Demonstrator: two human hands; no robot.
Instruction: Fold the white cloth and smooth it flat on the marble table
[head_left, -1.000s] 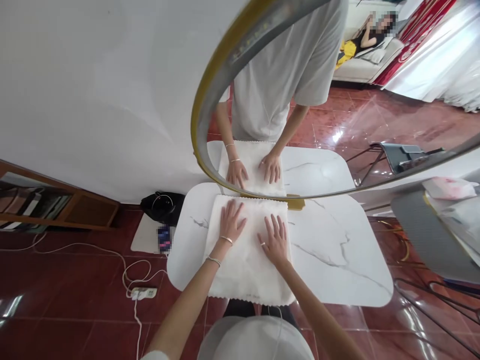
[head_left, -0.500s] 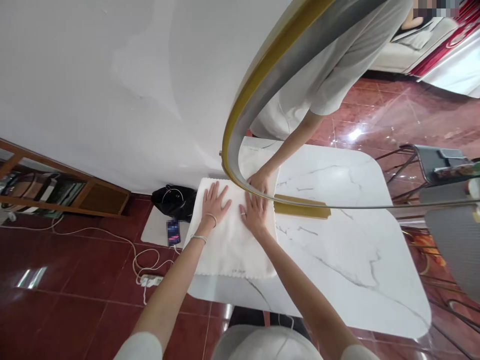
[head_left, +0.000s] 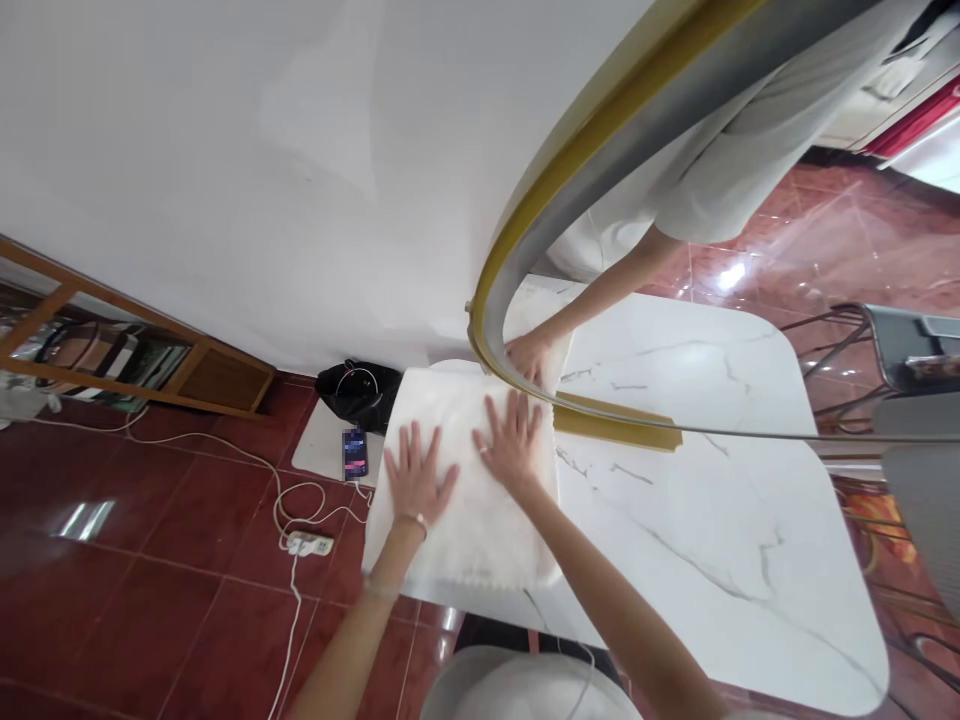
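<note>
A white cloth with a scalloped edge lies spread over the left end of the marbled table. My left hand rests flat on its left part, fingers apart, with a band round the wrist. Flat on the cloth's right part is my right hand, its fingers spread and a ring on one finger. The mirror's gold rim passes just beyond my right fingertips. Past it, the reflection shows an arm and a hand.
The marbled table has a gold bar lying on it. Left of the cloth are a black bag, a phone and a power strip with cables. Chairs stand at the right.
My left hand has slid back toward me across the cloth. My right hand's fingers are spread wider. The cloth's near edge reaches closer to the table's near edge, and the view has shifted slightly.
</note>
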